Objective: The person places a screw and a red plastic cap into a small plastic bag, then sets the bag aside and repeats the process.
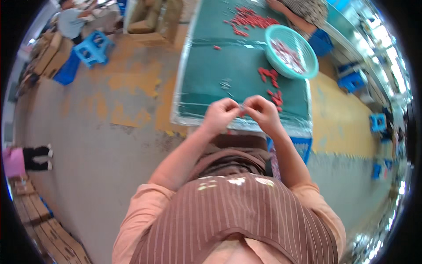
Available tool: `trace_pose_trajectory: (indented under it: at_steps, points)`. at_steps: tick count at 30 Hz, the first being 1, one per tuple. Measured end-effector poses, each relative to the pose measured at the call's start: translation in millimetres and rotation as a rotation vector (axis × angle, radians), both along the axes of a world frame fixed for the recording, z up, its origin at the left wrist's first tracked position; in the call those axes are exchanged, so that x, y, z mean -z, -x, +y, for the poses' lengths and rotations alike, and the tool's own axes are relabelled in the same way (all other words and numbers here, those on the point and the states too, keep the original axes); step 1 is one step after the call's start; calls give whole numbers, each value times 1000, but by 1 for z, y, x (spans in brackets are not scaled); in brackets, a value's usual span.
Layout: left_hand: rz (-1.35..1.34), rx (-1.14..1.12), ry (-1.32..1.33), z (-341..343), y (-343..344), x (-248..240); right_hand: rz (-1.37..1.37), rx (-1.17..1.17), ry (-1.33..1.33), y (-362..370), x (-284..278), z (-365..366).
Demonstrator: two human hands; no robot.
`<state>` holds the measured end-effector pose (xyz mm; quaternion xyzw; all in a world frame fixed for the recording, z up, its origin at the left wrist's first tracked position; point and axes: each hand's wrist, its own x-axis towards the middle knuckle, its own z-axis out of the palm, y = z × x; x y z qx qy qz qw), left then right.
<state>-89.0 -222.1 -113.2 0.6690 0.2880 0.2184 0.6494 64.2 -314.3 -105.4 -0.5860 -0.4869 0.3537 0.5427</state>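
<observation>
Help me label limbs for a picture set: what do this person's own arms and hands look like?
The left hand and right hand wear no gloves, and both forearms are uncovered. The left sleeve and right sleeve are loose, plain peach cloth, ending around the elbows. No watch shows; a thin ring would be too small to tell.

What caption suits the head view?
Left hand and right hand pinch a small, partly hidden reddish piece over a green table, with loose red pieces and a turquoise basket beyond.
</observation>
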Motion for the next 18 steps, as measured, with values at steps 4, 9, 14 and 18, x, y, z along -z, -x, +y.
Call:
trace_pose_trajectory:
  at_steps: [4, 9, 14, 18]
  points:
    - [-111, -6, 169, 0, -8, 17, 258, 119, -21, 2, 16, -3]
    - [-124, 11, 259, -20, -3, 8, 243, 210, 7, 7, 12, -23]
    - [-193, -32, 354, -26, -3, -1, 223, 201, 3, 9, 12, -28]
    - [-230, -27, 327, -16, -10, 5, 222, 205, -10, 3, 11, -20]
